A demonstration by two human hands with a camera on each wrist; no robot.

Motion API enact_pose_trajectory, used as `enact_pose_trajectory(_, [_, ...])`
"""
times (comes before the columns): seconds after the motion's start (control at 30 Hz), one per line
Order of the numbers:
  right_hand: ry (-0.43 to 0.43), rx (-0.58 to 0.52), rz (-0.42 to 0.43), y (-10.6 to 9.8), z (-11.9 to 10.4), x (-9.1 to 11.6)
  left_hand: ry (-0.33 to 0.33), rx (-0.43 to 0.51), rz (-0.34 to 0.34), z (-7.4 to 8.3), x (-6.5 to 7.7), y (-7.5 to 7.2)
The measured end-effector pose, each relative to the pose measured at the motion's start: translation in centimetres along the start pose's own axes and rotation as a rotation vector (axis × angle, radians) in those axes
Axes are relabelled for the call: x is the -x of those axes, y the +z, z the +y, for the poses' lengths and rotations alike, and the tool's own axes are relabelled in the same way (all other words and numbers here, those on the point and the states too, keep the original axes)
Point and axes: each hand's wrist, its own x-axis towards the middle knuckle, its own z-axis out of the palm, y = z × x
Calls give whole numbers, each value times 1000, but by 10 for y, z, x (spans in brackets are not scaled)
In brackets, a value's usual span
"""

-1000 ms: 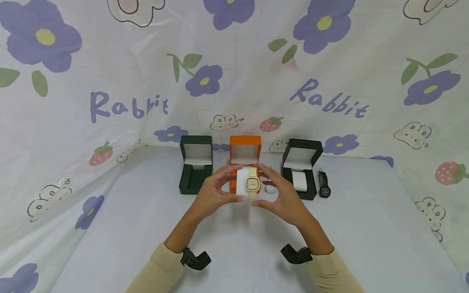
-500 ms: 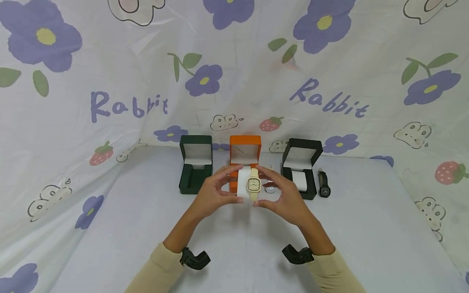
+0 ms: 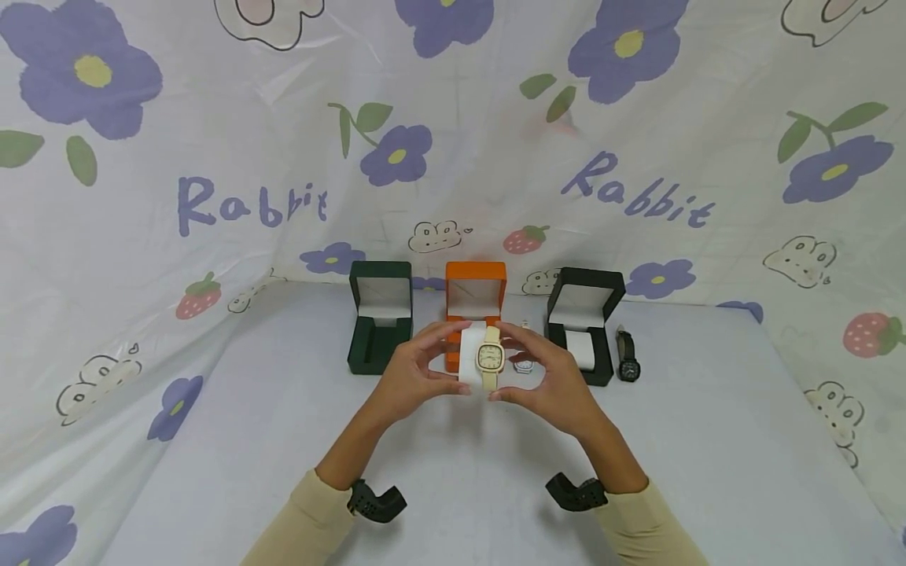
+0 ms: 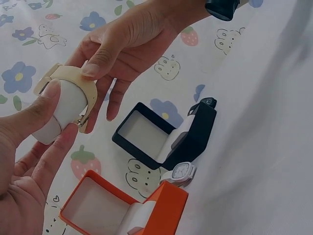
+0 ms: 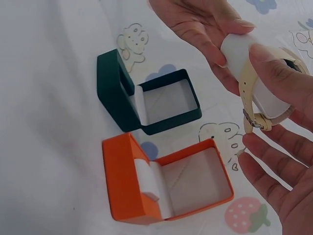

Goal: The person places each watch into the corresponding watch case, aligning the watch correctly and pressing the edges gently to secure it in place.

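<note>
My left hand [image 3: 414,371] grips the left end of a white watch cushion [image 3: 470,358] between thumb and fingers. Around the cushion's right part sits a wristwatch [image 3: 491,357] with a cream strap and a squarish gold-rimmed dial. My right hand [image 3: 555,379] pinches that strap, fingertips at its top and thumb at its bottom. In the right wrist view the strap's buckle [image 5: 252,117] looks fastened, with my right fingers just below it. Both hands hold the watch and cushion up in front of an open orange watch box [image 3: 476,289], hiding much of its base.
An open green watch box [image 3: 381,346] with no cushion visible inside stands to the left. To the right are an open black watch box [image 3: 600,362] with a white cushion, a white watch [image 3: 524,364] and a black watch [image 3: 627,358]. A white cushion [image 5: 145,178] sits inside the orange box.
The watch and cushion have shifted very slightly to the right, with both hands keeping their hold. The boxes and the other watches stay where they were.
</note>
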Motion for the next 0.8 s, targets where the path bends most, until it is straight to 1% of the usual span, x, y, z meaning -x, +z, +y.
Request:
enact_pose_trajectory(0.27, [41, 2, 7, 1, -5, 1, 14, -22, -7, 1, -1, 0])
enact_pose_trajectory(0.43, [49, -5, -6, -2, -27, -1, 23, -26, -8, 0, -1, 0])
enact_pose_trajectory(0.57, [34, -22, -12, -5, -42, -1, 28, -35, -9, -1, -1, 0])
enact_pose_trajectory(0.8, [44, -22, -28, -4, -42, -2, 19, -45, -13, 0, 0, 1])
